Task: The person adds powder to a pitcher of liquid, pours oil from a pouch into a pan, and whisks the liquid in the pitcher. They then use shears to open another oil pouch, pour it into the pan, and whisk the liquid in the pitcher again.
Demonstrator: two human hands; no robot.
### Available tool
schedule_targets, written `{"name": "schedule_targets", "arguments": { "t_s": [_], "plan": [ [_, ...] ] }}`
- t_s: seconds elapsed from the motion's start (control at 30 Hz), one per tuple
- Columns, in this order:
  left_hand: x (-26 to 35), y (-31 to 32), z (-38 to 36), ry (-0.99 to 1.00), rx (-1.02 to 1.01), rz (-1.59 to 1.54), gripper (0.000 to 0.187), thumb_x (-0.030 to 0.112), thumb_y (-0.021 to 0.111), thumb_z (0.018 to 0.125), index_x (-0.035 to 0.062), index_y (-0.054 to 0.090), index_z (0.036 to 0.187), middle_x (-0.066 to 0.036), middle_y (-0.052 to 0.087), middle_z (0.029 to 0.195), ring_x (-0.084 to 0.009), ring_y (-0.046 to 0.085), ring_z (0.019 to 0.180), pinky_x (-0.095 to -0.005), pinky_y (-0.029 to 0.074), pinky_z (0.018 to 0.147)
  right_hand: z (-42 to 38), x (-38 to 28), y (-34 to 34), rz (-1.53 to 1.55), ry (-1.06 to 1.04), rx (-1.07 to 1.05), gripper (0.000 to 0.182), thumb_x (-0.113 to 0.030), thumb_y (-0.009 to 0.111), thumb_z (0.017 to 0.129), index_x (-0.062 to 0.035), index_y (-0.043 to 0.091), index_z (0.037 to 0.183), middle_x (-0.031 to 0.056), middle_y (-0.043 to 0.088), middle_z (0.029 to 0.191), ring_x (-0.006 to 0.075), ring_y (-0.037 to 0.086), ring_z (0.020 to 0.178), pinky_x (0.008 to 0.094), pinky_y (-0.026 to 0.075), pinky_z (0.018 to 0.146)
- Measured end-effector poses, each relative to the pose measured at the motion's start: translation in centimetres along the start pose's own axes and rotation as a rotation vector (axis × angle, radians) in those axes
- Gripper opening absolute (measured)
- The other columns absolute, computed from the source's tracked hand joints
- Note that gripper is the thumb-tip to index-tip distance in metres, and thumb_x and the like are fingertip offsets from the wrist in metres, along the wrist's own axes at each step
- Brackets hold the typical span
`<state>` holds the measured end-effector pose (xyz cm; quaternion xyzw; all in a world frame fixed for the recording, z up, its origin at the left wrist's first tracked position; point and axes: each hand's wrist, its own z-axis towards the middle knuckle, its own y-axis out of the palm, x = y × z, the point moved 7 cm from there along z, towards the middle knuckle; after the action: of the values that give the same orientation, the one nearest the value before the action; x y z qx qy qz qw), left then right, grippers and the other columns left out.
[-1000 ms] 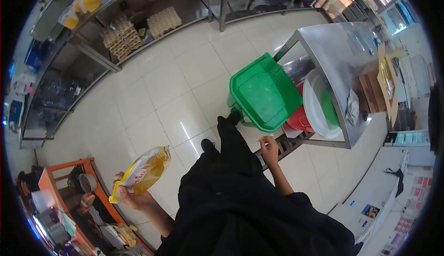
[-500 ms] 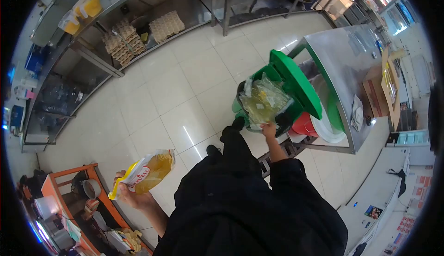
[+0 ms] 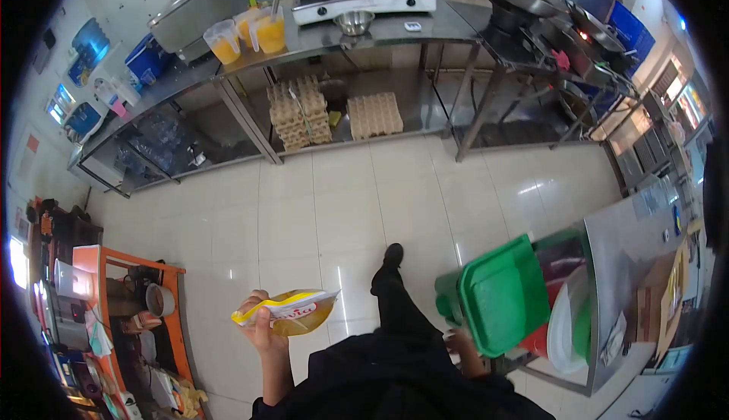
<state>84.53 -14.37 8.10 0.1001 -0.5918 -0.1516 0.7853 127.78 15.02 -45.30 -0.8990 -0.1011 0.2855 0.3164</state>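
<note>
My left hand (image 3: 260,323) grips a yellow pouch of cooking oil (image 3: 291,311) and holds it out flat in front of me, above the tiled floor. My right hand (image 3: 459,340) is low at my side, close to the lower edge of the green pedal bin (image 3: 497,295), whose lid is down. Only part of that hand shows, and I cannot tell whether it holds anything. My black-clad leg and shoe (image 3: 392,256) reach forward between the two hands.
A steel table (image 3: 645,230) stands right of the bin, with a white basin (image 3: 566,321) and red tub under it. Ahead, a long steel counter (image 3: 342,36) carries orange jugs and a stove, with egg trays (image 3: 376,114) below. An orange shelf (image 3: 125,268) stands at left.
The bin lid has dropped shut and my right hand has pulled back from the bin. My view has lifted toward the far counter. The oil pouch now lies flatter and nearer the centre.
</note>
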Motion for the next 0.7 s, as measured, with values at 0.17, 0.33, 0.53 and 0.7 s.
{"name": "schedule_targets", "arguments": {
  "t_s": [0.17,0.33,0.53,0.7],
  "plan": [
    [-3.7,4.4,9.0,-0.015,0.107,-0.113,0.012,0.011,0.058,0.073,0.0042,0.047,0.072,-0.004,0.042,0.069,-0.0152,0.038,0.074,-0.0265,0.036,0.065,7.7,-15.9,-6.9,0.779,0.261,-0.206,0.047,-0.044,0.046,0.083,-0.0124,0.048,0.118,0.0039,0.054,0.112,0.0176,0.050,0.101,0.0350,0.041,0.081],
    [-4.9,11.0,21.8,0.010,-0.046,-0.183,0.014,0.015,0.057,0.076,0.0038,0.050,0.080,-0.006,0.047,0.077,-0.0160,0.044,0.081,-0.0302,0.042,0.071,14.7,-46.0,-29.5,0.566,-0.549,-0.153,0.038,-0.022,0.046,0.089,-0.0073,0.041,0.124,0.0057,0.051,0.117,0.0165,0.048,0.106,0.0286,0.041,0.085],
    [-3.9,15.4,40.9,0.049,0.047,-0.162,0.024,0.024,0.054,0.083,0.0064,0.050,0.099,-0.003,0.054,0.088,-0.0149,0.055,0.085,-0.0315,0.045,0.078,10.4,-81.4,-45.4,0.478,-1.187,-0.400,0.055,-0.010,0.057,0.082,-0.0085,0.032,0.131,0.0059,0.037,0.132,0.0191,0.041,0.117,0.0346,0.037,0.093],
    [-1.1,22.5,58.9,0.048,-0.181,-0.321,0.030,0.022,0.051,0.086,0.0012,0.051,0.107,-0.011,0.059,0.102,-0.0206,0.059,0.092,-0.0347,0.047,0.083,12.0,-98.9,-49.3,0.423,-1.575,-0.234,0.067,-0.022,0.062,0.080,-0.0030,0.023,0.132,0.0145,0.033,0.132,0.0246,0.036,0.121,0.0351,0.034,0.095]
  ]
}}
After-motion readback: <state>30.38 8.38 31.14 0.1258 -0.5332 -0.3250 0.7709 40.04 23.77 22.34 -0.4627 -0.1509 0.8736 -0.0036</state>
